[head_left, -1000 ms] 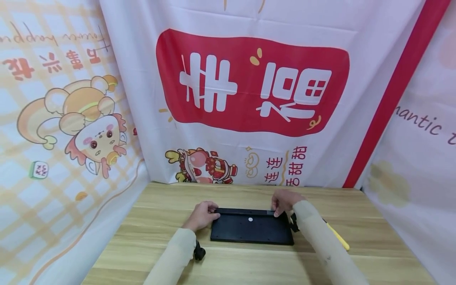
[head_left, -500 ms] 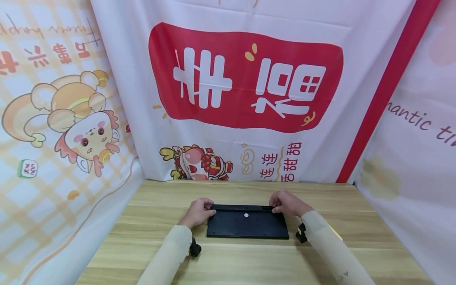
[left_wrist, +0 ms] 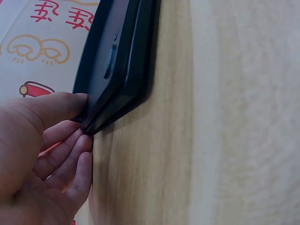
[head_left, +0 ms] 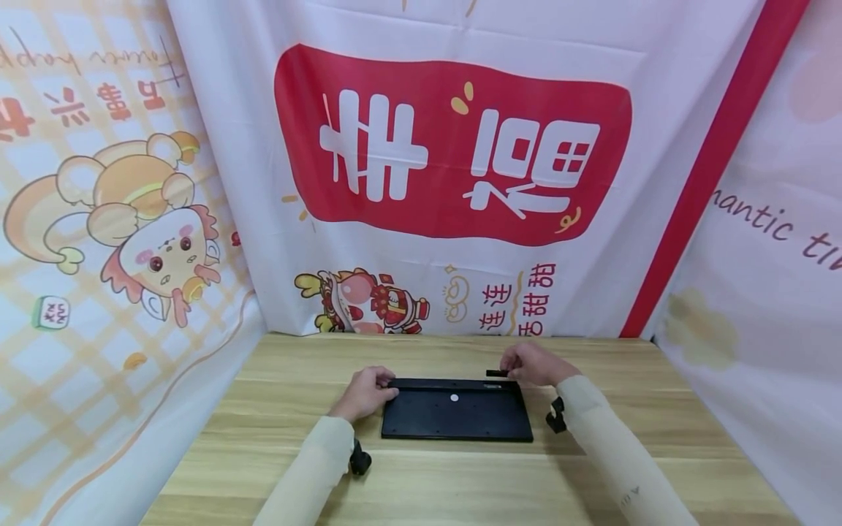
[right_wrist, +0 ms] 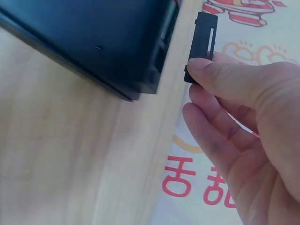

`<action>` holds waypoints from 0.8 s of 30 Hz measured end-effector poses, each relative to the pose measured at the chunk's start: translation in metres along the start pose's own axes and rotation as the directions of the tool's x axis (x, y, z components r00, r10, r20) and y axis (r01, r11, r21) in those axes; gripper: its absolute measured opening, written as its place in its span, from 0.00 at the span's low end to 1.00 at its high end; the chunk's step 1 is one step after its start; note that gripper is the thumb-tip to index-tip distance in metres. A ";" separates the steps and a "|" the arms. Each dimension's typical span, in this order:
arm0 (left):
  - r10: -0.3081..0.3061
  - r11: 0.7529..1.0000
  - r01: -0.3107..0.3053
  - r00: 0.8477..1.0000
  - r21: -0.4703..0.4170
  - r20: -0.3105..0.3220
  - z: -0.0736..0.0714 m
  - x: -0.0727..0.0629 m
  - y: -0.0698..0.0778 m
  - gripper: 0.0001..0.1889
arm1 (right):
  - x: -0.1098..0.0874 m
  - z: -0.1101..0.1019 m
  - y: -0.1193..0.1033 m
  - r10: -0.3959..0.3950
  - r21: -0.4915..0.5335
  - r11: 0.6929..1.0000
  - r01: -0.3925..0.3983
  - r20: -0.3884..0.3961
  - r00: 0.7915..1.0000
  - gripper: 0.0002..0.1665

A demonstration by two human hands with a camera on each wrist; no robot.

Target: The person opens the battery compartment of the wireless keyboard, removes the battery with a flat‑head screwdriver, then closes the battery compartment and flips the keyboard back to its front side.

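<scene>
A black keyboard (head_left: pixel 454 422) lies face down on the table, its raised bar along the far edge and a round white sticker (head_left: pixel 454 398) on its back. My left hand (head_left: pixel 365 393) pinches the far left corner, thumb on top and fingers underneath in the left wrist view. Just beyond the far right edge, my right hand (head_left: pixel 538 365) holds a small black battery cover (right_wrist: pixel 202 40) between thumb and fingers. The cover is apart from the keyboard. In the bar's right part a battery compartment (head_left: pixel 495 386) shows uncovered.
The wooden table (head_left: pixel 460 482) runs up to a printed cloth (head_left: pixel 454 292) at the back, with more cloth on both sides. A black wrist camera (head_left: pixel 359 459) sits at the left wrist, another wrist camera (head_left: pixel 556 416) at the right.
The battery cover has come off the keyboard in my right hand and moved slightly away past the far edge. My left hand keeps its grip. The yellow tool seen earlier is now hidden at the right forearm.
</scene>
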State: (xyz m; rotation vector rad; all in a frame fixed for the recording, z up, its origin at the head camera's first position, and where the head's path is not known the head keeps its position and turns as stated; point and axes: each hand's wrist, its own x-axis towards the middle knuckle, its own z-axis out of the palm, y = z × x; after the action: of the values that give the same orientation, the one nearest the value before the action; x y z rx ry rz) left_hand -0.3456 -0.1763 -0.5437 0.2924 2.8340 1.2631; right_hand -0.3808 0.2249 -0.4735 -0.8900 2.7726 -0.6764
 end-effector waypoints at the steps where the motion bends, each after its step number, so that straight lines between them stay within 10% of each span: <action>1: -0.003 1.000 0.003 1.000 0.000 0.001 0.000 0.000 0.000 0.15 | 0.001 -0.002 0.000 0.001 -0.008 1.000 -0.001 -0.003 1.000 0.08; 24: 0.004 1.000 -0.004 1.000 0.004 -0.003 -0.002 -0.001 0.003 0.14 | 0.020 0.019 0.040 0.121 -0.009 0.992 -0.122 -0.052 0.991 0.08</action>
State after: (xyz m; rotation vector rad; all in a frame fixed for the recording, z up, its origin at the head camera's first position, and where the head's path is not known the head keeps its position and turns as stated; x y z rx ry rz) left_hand -0.3439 -0.1759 -0.5404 0.2963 2.8396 1.2595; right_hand -0.4128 0.2351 -0.5093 -0.7081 2.8510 -0.6712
